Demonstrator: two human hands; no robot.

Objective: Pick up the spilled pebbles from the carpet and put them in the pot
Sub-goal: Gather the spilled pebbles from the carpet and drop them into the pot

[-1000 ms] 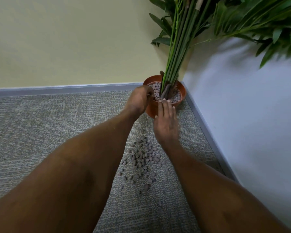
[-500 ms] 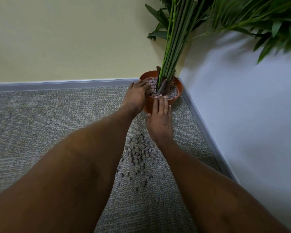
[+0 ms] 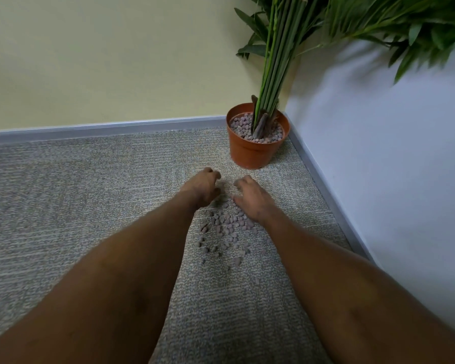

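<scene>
Grey carpet (image 3: pixel 76 206) over the whole floor, up to a grey skirting (image 3: pixel 116 128) under two walls: yellow wall (image 3: pixel 103 56) at the back, white wall (image 3: pixel 392 166) on the right.

Two bare arms, coming from the lower edge toward the middle: left arm (image 3: pixel 116 285) broad across the lower left, right arm (image 3: pixel 339 285) from the lower right corner.

Plant (image 3: pixel 286 35) in the corner of the two walls, with long green stems (image 3: pixel 273 82) rising out of the pot (image 3: pixel 252 153) and leaves (image 3: pixel 405 22) spread over the top right.

Orange pot, upright on the carpet in that corner, close to the skirting on its right. Filled with pebbles (image 3: pixel 243 126) around the stems. Apart from both hands.

Left hand (image 3: pixel 204 187) low over the carpet at the far left edge of the spill (image 3: pixel 229 224), back upward, fingers curled down. Grasping pebbles or not: cannot tell.

Right hand (image 3: pixel 255 199) just beside it, down on the far right part of the spill, fingers bent down, thumb toward the left hand. Clenched on pebbles or only resting on them: cannot tell either.

Spill loose on the carpet, between the two wrists and on the near side of them. Dense by the right hand, thin and scattered at the near side. On the near side of the pot, not touching it.
</scene>
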